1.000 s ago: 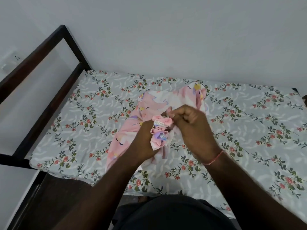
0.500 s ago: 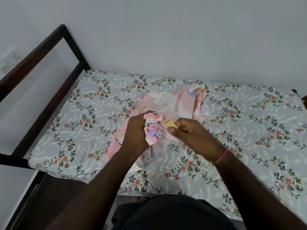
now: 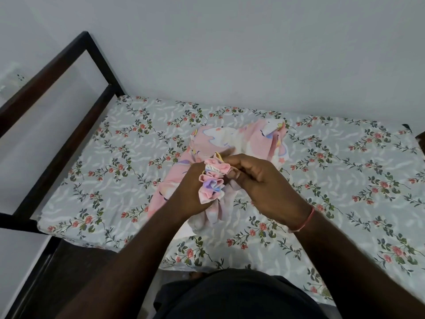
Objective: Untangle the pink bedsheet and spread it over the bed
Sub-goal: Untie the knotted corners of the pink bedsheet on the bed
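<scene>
The pink bedsheet [image 3: 248, 140], printed with white and pastel shapes, lies bunched in the middle of the bed [image 3: 115, 180], which has a grey floral cover. My left hand [image 3: 186, 194] grips a gathered, ruffled edge of the sheet, and the folds stick out above its fingers. My right hand [image 3: 262, 180] pinches the same gathered edge from the right, at the top of the ruffle. Both hands hold the bunch a little above the mattress. The rest of the sheet trails down and back from the hands.
A dark wooden bed frame [image 3: 76, 125] runs along the left side with a raised rail. A pale wall [image 3: 253, 54] stands behind the bed. A wall socket [image 3: 19, 77] sits at the far left. My dark shirt fills the lower middle.
My right hand has moved back up to the top of the ruffled edge after pulling down and right. The sheet's far part has shifted slightly. My left hand keeps its grip.
</scene>
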A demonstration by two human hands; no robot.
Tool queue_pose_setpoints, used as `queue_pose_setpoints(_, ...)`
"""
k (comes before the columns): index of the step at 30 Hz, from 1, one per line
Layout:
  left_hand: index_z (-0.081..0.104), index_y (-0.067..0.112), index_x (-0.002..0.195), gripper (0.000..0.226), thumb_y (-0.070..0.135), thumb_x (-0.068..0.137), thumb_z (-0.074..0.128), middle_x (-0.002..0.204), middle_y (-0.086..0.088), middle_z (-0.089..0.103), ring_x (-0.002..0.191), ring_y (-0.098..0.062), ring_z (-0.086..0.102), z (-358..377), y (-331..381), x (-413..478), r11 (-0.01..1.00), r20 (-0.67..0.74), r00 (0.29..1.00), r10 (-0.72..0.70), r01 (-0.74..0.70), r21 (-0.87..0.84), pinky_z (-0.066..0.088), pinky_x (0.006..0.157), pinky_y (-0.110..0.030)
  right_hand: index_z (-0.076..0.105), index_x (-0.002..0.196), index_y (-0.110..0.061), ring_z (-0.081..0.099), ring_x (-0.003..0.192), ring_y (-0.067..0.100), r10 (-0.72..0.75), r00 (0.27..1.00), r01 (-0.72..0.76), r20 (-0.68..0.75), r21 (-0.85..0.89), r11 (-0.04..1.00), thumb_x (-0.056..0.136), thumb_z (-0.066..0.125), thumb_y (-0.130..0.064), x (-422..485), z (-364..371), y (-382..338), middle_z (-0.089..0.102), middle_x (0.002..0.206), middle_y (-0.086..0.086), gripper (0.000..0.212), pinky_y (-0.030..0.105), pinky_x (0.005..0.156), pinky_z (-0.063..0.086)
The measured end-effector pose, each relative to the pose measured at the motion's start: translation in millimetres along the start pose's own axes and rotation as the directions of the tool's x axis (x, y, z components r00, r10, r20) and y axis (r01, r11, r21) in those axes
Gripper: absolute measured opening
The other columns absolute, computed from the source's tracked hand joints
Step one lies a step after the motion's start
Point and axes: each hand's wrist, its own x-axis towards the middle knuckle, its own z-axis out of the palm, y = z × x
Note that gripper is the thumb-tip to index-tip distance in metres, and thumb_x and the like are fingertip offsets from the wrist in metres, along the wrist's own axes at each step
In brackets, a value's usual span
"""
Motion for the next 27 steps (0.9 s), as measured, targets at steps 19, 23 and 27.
queue_pose_setpoints(19, 0.062, 0.013, 0.098, 0.028, 0.021, 0.071, 0.058, 0.076, 0.022, 0.053, 0.075, 0.022, 0.054, 19.5, -14.5, -1.2, 0.987, -0.164, 0.973, -0.163, 0.162, -0.018, 0.039, 0.071, 0.001, 0.068, 0.086, -0.007, 0.062, 0.071, 0.016, 0.199, 0.918, -0.097, -0.344, 0.292, 0.951, 0.093, 0.057, -0.01, 9.6, 14.4, 2.5, 0.07, 0.077, 0.01, 0.013, 0.033, 0.065, 0.053)
queue_pose_setpoints(23, 0.049, 0.018, 0.084, 0.005, 0.021, 0.088, 0.048, 0.078, 0.002, 0.048, 0.078, 0.007, 0.055, 8.6, 2.5, 2.5, 0.984, 0.021, 0.989, -0.146, 0.148, -0.096, 0.038, 0.071, -0.004, 0.068, 0.107, -0.013, 0.065, 0.096, 0.007, 0.07, 0.993, -0.057, -0.09, 0.145, 0.988, 0.096, 0.046, 0.001, 4.0, 3.2, 2.4, 0.071, 0.097, -0.008, 0.028, 0.026, 0.088, 0.051)
queue_pose_setpoints(27, 0.049, 0.01, 0.069, 0.018, 0.023, 0.081, 0.05, 0.072, 0.002, 0.047, 0.063, -0.006, 0.045, -0.1, -3.9, 6.8, 0.99, -0.182, 0.974, -0.137, 0.137, -0.013, 0.035, 0.063, -0.005, 0.058, 0.111, -0.019, 0.066, 0.091, 0.008, 0.109, 0.978, -0.056, -0.178, 0.277, 0.959, 0.093, 0.053, 0.0, -0.2, 12.6, 0.4, 0.072, 0.092, -0.006, 0.026, 0.025, 0.08, 0.052)
